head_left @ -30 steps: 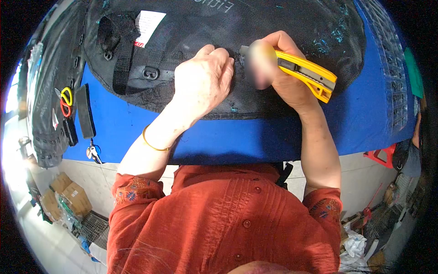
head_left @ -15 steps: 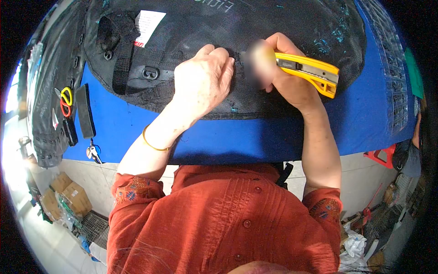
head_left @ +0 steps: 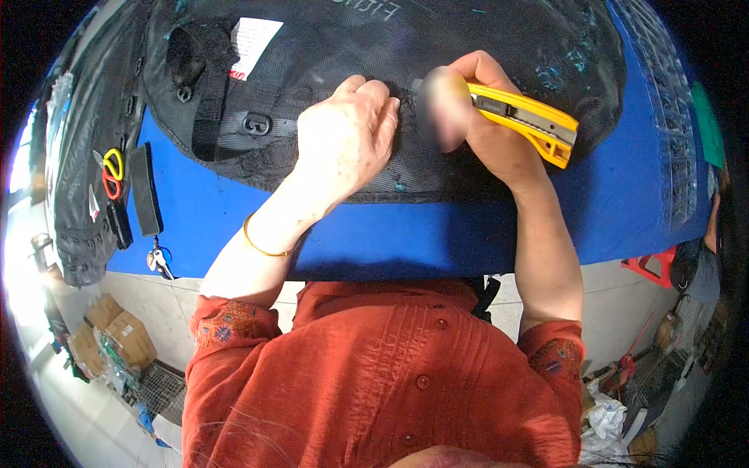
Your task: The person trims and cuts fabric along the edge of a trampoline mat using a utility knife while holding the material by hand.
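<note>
A black mesh piece [head_left: 343, 183] with straps and a buckle [head_left: 256, 123] lies over the blue table. My left hand [head_left: 347, 132] rests closed on the mesh, with fingers curled down and fingertips hidden; it appears to pinch the fabric. To its right, my right hand [head_left: 499, 140] is wrapped round a yellow utility knife [head_left: 538, 118]. The knife's rear end points right, away from my left hand. A blurred patch covers some right-hand fingers and the knife's front, so the blade cannot be made out.
Yellow-and-red scissors [head_left: 114, 173] and a black strip [head_left: 145, 191] lie at the left, near another black piece [head_left: 82, 164]. A white label [head_left: 253, 47] sits on the mesh. Clear plastic [head_left: 675, 117] covers the right side. Cardboard boxes [head_left: 129, 339] stand on the floor.
My right hand has shifted very slightly up and left with the utility knife. My left hand stays almost in the same place on the mesh.
</note>
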{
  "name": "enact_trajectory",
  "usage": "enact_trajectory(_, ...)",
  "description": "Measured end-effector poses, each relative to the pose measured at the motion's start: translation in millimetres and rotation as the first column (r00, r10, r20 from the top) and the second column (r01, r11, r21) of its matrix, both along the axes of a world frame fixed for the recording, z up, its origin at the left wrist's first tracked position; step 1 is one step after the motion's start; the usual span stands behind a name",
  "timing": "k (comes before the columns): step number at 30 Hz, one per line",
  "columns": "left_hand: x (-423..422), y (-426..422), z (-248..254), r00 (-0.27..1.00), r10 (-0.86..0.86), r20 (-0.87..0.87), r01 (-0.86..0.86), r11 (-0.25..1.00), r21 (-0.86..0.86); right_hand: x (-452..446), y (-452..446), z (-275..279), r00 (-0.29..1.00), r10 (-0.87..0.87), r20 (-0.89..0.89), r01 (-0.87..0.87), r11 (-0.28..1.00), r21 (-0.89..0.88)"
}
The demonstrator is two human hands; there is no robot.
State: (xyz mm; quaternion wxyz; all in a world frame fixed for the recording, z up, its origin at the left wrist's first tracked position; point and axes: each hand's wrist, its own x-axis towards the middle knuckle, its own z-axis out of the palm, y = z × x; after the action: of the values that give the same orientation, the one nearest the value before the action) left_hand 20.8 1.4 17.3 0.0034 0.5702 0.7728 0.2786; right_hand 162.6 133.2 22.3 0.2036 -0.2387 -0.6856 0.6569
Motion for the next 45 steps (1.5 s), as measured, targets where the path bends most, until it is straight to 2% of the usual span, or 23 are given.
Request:
enact_trajectory(11, 0.3, -0.5, -0.6, 1.0, -0.004, 0.013, 0.004, 1.0, 0.015, -2.5, -1.3, -2.5, 1.0, -0.006, -0.009, 0.006, 0.999, -0.036)
enact_trajectory(17, 0.1, -0.2, -0.7, 1.0, -0.003, -0.009, 0.003, 1.0, 0.008, -0.5, 0.2, -1.5, 1.0, 0.02, -0.009, -0.02, 1.0, -0.004)
enact_trajectory(22, -0.4, -0.3, -1.5, 1.0, -0.005, -0.008, 0.006, 1.0, 0.013, 6.5, 2.7, 7.1, 0.996, 0.031, 0.08, -0.034, 0.999, 0.033)
enact_trajectory(35, 0.1, -1.0, -2.1, 1.0, 0.003, -0.03, -0.003, 1.0, -0.016, 10.5, 4.9, 6.9, 0.995, 0.083, 0.051, -0.086, 0.994, 0.063)
enact_trajectory(38, 0.8, -0.8, -2.2, 1.0, 0.007, -0.027, -0.008, 1.0, -0.017, 12.6, 7.9, 9.7, 0.988, 0.099, 0.115, -0.111, 0.989, 0.098)
enact_trajectory(40, 0.5, -1.5, -1.9, 1.0, 0.011, -0.025, -0.012, 1.0, -0.019, 13.0, 7.7, 12.9, 0.987, 0.097, 0.131, -0.122, 0.971, 0.206)
enact_trajectory(41, 0.1, -1.9, -1.4, 1.0, 0.008, -0.021, -0.008, 1.0, -0.021, 13.0, 9.6, 8.3, 0.987, 0.139, 0.086, -0.157, 0.947, 0.279)
enact_trajectory(42, -0.1, -1.0, -0.5, 1.0, 0.003, -0.017, -0.003, 1.0, -0.016, 13.8, 12.9, 4.1, 0.982, 0.182, 0.045, -0.186, 0.915, 0.359)
enact_trajectory(43, -0.3, -0.9, -1.7, 0.999, 0.008, -0.032, -0.008, 1.0, -0.02, 15.5, 14.8, 7.7, 0.967, 0.235, 0.096, -0.252, 0.848, 0.467)
enact_trajectory(44, 0.1, -0.5, -2.5, 0.999, 0.006, -0.044, -0.007, 1.0, -0.014, 18.4, 21.3, 7.8, 0.901, 0.246, 0.356, -0.346, 0.904, 0.251)
enact_trajectory(45, 1.4, 0.0, 0.3, 0.999, 0.011, -0.031, -0.012, 1.0, -0.01, 14.2, 19.3, -1.4, 0.968, 0.247, -0.031, -0.155, 0.697, 0.7)
